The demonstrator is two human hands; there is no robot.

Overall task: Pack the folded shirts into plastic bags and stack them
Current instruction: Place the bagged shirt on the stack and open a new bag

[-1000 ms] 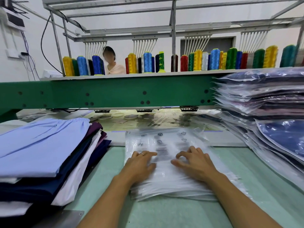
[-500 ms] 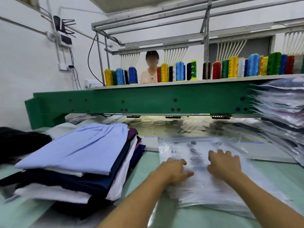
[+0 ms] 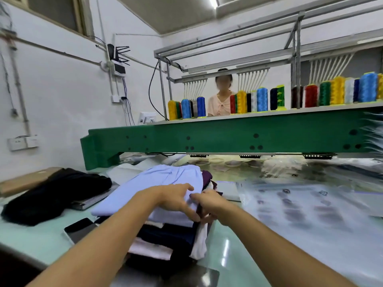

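A pile of folded shirts (image 3: pixel 170 239) sits on the pale green table, with a light blue shirt (image 3: pixel 153 183) on top. My left hand (image 3: pixel 176 200) lies over the blue shirt's right edge, fingers on top and thumb down its side. My right hand (image 3: pixel 212 206) meets it there, fingers curled at that same edge. A stack of clear printed plastic bags (image 3: pixel 300 208) lies flat to the right, with neither hand on it. Bagged shirts (image 3: pixel 374 137) show only as a sliver at the right border.
A phone (image 3: pixel 78 228) lies at the pile's left foot, next to a heap of black cloth (image 3: pixel 56 193). The green machine beam (image 3: pixel 207 139) spans the back, carrying thread spools (image 3: pixel 261 99). A person (image 3: pixel 221 96) stands behind it.
Both hands left the plastic bags and moved left onto the shirt pile. The view swung left and up, so the stack of bagged shirts slid almost out of frame.
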